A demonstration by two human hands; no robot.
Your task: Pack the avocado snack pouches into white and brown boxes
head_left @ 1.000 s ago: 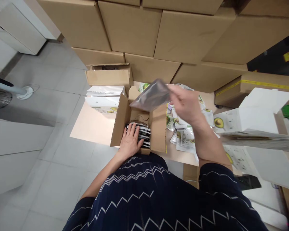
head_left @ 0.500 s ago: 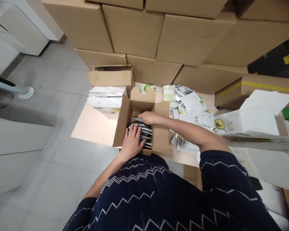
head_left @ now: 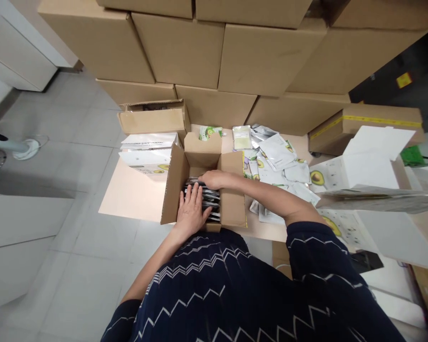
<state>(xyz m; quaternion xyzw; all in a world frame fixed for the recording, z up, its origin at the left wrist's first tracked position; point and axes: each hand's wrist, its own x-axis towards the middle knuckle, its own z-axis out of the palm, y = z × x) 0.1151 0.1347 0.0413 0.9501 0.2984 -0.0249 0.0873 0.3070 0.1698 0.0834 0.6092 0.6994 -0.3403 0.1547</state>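
An open cardboard box (head_left: 171,190) stands at the table's near edge, with a row of silvery sachets (head_left: 210,202) packed upright inside. My left hand (head_left: 190,211) lies flat on the near sachets, fingers stretched out. My right hand (head_left: 214,179) reaches into the far end of the box, fingers curled around the top of a sachet among the row. Loose sachets with avocado print (head_left: 278,156) lie scattered on the table to the right of the box.
Large cardboard cartons (head_left: 185,47) are stacked behind the table. White printed cartons (head_left: 148,152) stand left of the box, with a smaller open carton (head_left: 153,118) behind them. Flat white avocado-print packaging (head_left: 360,171) lies at the right. A fan base (head_left: 24,147) stands on the tiled floor.
My right hand, which held a silvery sachet up above the box, has come down and pushed it into the far end of the row. My left hand stayed on the sachets.
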